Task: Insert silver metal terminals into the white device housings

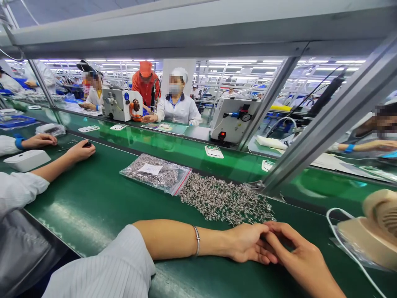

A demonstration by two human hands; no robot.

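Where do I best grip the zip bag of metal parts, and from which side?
Probably pinch the zip bag by the clear film beside its red-striped edge, coming from the near side. It lies flat, its contents fill the other end, and loose metal parts crowd the striped edge's right. Whether it's sealed isn't clear; keep that end up.

A wide stretch of bare green tabletop (102,198) lies left of the plastic bag (151,171), so I see room for a hand to slide there, up to the co-worker's forearm (57,163). Just beyond the left hand (248,244), the heap of metal parts (223,198) blocks the way, a slanting metal post (325,116) rising at its far right corner. Right of the right hand (299,252), a narrower gap ends at the white cable (353,255) and beige machine (369,240).
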